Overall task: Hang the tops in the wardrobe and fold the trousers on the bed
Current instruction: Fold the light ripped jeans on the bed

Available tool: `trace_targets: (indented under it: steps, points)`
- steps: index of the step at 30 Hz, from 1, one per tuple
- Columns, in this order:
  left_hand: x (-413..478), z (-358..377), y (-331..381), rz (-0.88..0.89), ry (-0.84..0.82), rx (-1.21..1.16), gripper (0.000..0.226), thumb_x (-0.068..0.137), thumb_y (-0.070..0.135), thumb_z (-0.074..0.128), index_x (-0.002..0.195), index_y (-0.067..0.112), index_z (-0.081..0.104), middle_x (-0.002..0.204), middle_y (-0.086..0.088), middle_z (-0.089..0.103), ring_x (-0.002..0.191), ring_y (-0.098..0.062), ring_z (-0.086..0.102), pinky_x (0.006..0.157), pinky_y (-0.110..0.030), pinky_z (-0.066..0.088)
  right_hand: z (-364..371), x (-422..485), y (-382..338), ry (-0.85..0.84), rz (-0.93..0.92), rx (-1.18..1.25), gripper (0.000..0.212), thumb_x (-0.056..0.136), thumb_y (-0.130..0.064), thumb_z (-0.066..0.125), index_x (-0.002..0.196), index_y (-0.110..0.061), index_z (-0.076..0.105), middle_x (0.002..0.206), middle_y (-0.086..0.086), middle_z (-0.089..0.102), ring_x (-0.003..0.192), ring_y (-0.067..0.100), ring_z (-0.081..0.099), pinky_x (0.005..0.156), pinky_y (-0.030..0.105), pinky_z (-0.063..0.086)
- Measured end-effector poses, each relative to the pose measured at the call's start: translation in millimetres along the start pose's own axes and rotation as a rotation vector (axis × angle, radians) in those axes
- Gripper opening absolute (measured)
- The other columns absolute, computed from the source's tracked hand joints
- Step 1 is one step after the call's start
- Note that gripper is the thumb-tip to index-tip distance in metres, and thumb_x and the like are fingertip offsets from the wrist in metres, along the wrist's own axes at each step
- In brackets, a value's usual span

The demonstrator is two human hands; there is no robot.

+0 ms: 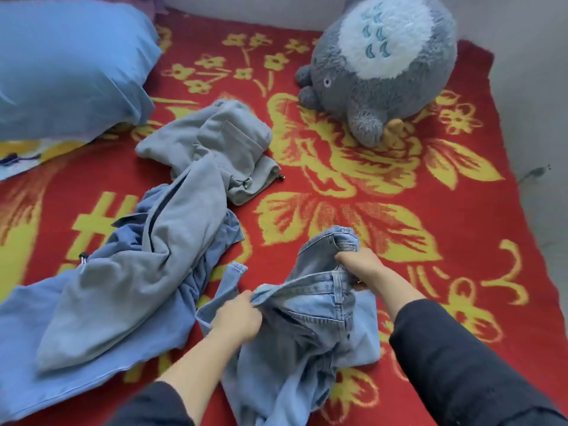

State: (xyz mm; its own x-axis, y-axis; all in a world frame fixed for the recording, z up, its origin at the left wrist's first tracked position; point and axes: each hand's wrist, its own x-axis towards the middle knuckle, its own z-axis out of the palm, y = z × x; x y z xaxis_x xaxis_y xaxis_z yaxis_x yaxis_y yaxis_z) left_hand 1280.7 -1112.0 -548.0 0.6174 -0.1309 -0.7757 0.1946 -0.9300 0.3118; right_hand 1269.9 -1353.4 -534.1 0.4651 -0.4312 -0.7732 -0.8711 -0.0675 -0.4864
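Jeans (310, 318) hang bunched between both hands at the near edge of the bed (399, 210), waistband up, and the legs drop out of view below the frame. The left hand (236, 315) has its fingers (250, 299) curled round one side of the waistband. The right hand (359, 265) grips the other side, thumb on top, with denim gathered in its fist. Between them the waistband sags and looks twisted rather than stretched flat.

Just left of the jeans lies a grey garment (172, 241), sprawled over a blue garment (92, 348) in one loose heap. Which of these is a top I cannot tell. A blue pillow (67, 66) and a grey plush toy (381, 69) sit at the far side, well apart from the work.

The likeliest trouble, as I judge it, is the twist. If the jeans go down as they are, the legs will not line up and the fold will come out lumpy. The heap is a second risk — it is so close that a leg swung out to the left could land on it or drag it along. Clear red blanket lies ahead and to the right — the safer place to spread them.
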Motion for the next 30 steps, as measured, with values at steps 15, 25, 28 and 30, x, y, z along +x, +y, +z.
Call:
trace_targets:
  steps: [15,25,28,30]
  points:
    - [-86,-197,208,1.219,0.656,-0.738,0.034,0.081,0.014,0.056,0.112,0.027,0.054,0.097,0.022,0.064,0.092,0.007,0.058,0.082,-0.012,0.043,-210,-115,-126,0.336,-0.602,1.46,0.066,0.075,-0.064,0.061,0.126,-0.023,0.059,0.125,0.004,0.065,0.106,0.027,0.067,0.086,0.045,0.055]
    - [-8,16,-40,0.564,0.227,0.176,0.069,0.078,0.004,0.056,0.127,0.052,0.048,0.141,0.002,0.048,0.13,-0.017,0.045,0.1,-0.027,0.041,-44,-60,174,0.427,0.384,1.093,0.099,0.04,-0.043,0.087,0.127,-0.01,0.053,0.124,0.013,0.061,0.109,0.032,0.058,0.064,0.038,0.049]
    - [-20,51,-93,0.397,0.092,0.423,0.072,0.082,0.008,0.046,0.138,0.051,0.038,0.142,0.004,0.042,0.129,-0.019,0.043,0.097,-0.03,0.041,-5,-99,212,0.258,0.559,0.929,0.044,0.08,-0.032,0.073,0.114,-0.012,0.055,0.096,0.014,0.06,0.105,0.029,0.052,0.086,0.052,0.04]
    - [-27,65,-123,0.401,0.102,0.425,0.075,0.08,0.007,0.047,0.139,0.053,0.036,0.141,0.003,0.045,0.125,-0.02,0.046,0.094,-0.03,0.044,11,-117,239,0.164,0.633,0.88,0.042,0.082,-0.038,0.071,0.115,-0.015,0.055,0.096,0.012,0.062,0.106,0.029,0.052,0.09,0.057,0.037]
